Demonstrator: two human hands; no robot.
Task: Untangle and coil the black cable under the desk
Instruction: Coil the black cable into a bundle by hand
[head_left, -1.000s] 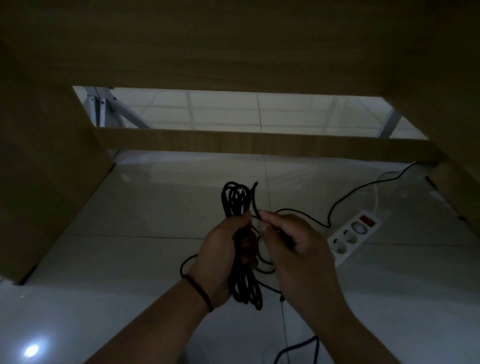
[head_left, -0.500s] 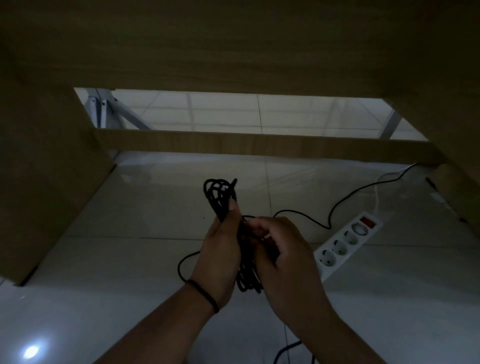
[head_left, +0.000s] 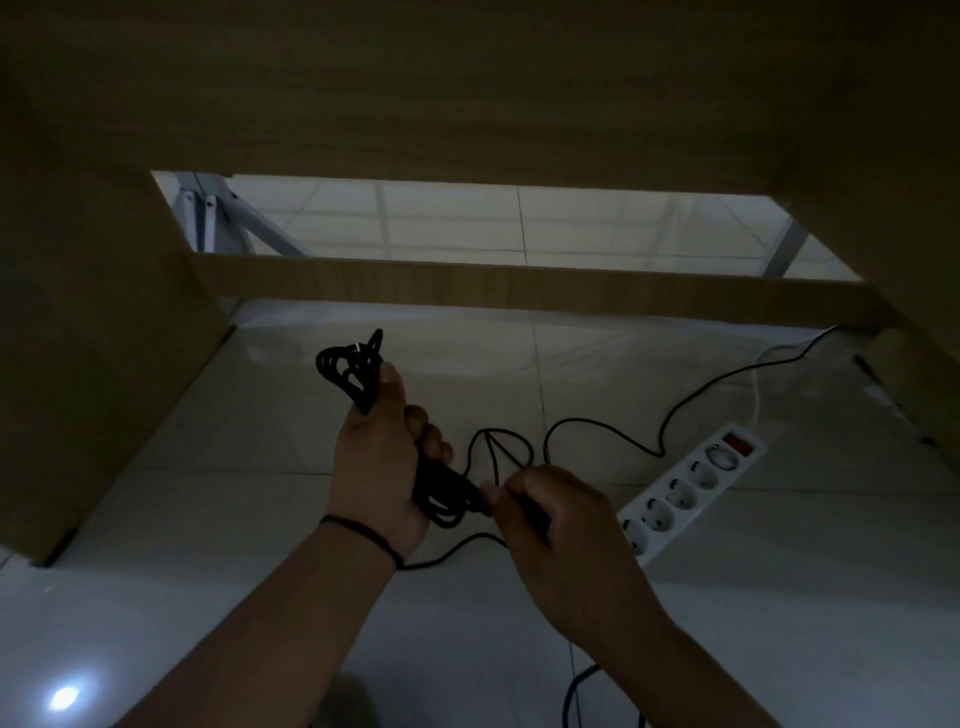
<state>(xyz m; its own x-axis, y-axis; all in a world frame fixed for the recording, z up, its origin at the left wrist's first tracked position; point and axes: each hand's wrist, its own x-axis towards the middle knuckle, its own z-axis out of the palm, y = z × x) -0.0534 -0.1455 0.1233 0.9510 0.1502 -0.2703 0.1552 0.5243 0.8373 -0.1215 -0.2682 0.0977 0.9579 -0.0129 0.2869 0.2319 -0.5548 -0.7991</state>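
- Holding the coiled bundle of the black cable in my left hand, centre of the frame; my fingers are curled round its middle, with loops standing out above my thumb and more hanging below my palm

- Pinching a strand of the same cable with my right hand, just right of centre and lower; the fingers are curled tight on it, though the exact pinch is too dark to make out

- Between the two hands a few loose loops rise and cross each other; from there the free run trails toward the right edge over the tiled floor, passing above the white power strip; another length drops behind my right forearm at the bottom of the frame

- Judging the step: I am feeding slack into the bundle, and much of the cable looks uncoiled yet

- To do it well, I think: keep the left grip firm so the wound turns do not slide apart; draw the strand through the right fingertips to let twist run out; open those crossed loops before laying them on, or they may tighten into a knot

- Match each new turn to the size of the others; pull gently, since the far end is out of sight under the desk and may snag or drag the strip
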